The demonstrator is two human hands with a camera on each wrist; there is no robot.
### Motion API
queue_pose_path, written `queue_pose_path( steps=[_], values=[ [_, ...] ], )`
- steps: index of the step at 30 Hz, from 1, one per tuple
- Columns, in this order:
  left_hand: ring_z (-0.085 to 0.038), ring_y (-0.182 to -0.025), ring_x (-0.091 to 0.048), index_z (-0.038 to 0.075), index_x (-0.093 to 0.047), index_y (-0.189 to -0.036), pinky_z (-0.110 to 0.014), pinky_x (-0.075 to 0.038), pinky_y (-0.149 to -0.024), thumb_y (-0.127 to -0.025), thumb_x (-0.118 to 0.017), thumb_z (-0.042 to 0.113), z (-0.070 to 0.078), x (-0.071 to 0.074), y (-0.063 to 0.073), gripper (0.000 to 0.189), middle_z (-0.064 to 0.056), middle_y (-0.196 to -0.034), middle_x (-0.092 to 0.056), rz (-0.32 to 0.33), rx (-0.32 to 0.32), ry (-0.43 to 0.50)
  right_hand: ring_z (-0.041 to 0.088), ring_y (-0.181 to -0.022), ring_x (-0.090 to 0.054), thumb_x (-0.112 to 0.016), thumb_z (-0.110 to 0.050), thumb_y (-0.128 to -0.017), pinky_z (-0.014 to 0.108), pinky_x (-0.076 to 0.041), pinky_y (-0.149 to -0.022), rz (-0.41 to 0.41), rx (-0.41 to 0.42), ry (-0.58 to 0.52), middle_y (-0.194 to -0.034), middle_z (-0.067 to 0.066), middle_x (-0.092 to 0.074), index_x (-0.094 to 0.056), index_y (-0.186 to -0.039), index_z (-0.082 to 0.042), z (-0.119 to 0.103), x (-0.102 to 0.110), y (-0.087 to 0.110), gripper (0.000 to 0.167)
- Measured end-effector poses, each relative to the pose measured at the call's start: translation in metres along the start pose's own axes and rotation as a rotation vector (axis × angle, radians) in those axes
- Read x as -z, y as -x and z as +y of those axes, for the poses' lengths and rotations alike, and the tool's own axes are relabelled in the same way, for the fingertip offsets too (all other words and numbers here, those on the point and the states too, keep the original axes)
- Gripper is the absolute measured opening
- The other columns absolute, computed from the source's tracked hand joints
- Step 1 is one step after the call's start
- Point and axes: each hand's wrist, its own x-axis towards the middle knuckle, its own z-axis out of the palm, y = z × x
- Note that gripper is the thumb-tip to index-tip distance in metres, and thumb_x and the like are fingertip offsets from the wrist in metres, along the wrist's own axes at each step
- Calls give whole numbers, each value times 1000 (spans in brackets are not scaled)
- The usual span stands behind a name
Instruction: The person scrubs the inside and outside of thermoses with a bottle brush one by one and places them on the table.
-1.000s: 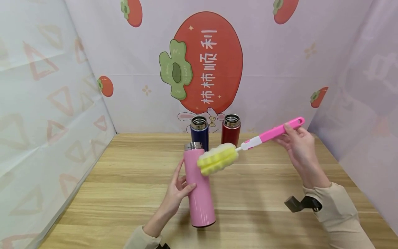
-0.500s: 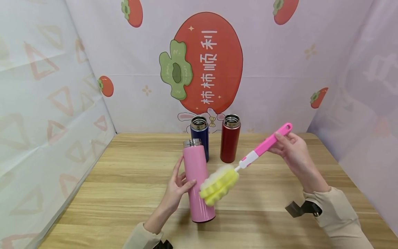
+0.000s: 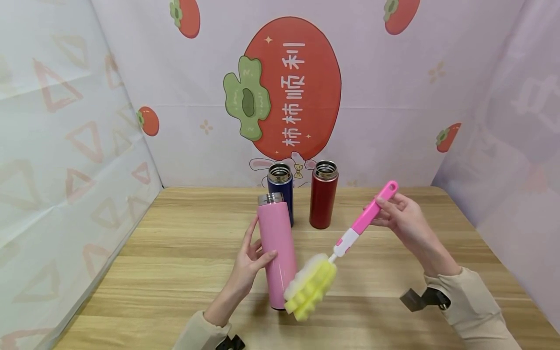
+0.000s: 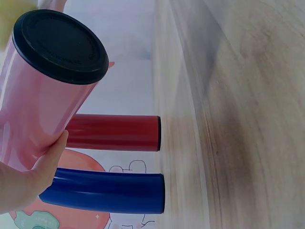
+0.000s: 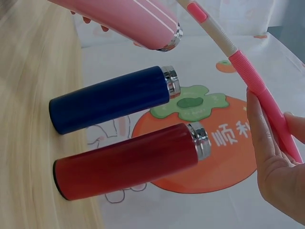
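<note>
Pale printed cloth (image 3: pixel 380 82) rises behind the pink bottle (image 3: pixel 279 233) and on both sides of it, meeting the far edge of the wooden table (image 3: pixel 175 253). Wide wood surface stretches from that bottle to the table's left edge, and more runs out to its right. Held above the table and tilted, the bottle shows its black base to the left wrist view; its inside is out of sight. Right of it slants a pink-handled brush (image 3: pixel 347 240), whose sponge head (image 3: pixel 309 288) overlaps its lower right side; touching or not, I cannot tell. Beyond it stand the red bottle (image 3: pixel 323 201) and the blue bottle (image 5: pixel 112 99), upright and open-mouthed, contents too dark to make out. Around the pink bottle's side curls the left hand (image 3: pixel 247 270), gripping it; well to its right, the right hand (image 3: pixel 404 218) pinches the brush's handle.
</note>
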Motion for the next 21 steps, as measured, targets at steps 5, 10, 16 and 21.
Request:
queue_pose_path(
  steps=[5,10,16,21],
  values=[
    [-23,-100,-55,27,-10,-142,-35,-44,-83,-79,-62,3,-1,0,0,85,-28,-124,-42,-14,-6,-20,18,-79,-65,-40,-4,-93,31,-50,-68,8,-4,38,-84,8,-67,-55,-94,-4,1,-1,0,15],
    [-25,-99,-55,28,-11,-142,-35,-43,-83,-79,-61,0,-1,0,3,86,-28,-125,-42,-27,1,-35,19,-77,-65,-44,-4,-91,31,-50,-69,114,30,-75,-83,10,-67,-55,-93,-2,-3,-2,-2,12],
    [-29,-104,-52,32,-13,-141,-37,-42,-84,-79,-61,0,-1,2,5,84,-26,-127,-41,-32,23,-54,19,-74,-66,-49,-5,-89,30,-49,-69,222,81,-163,-80,12,-67,-55,-91,1,-11,-3,-6,8],
    [-30,-105,-51,31,-13,-141,-38,-42,-83,-80,-60,-1,-1,3,7,84,-26,-127,-40,-50,28,-50,18,-75,-65,-52,-6,-87,30,-49,-70,272,106,-179,-80,11,-66,-54,-91,1,-17,-3,-7,9]
  ],
)
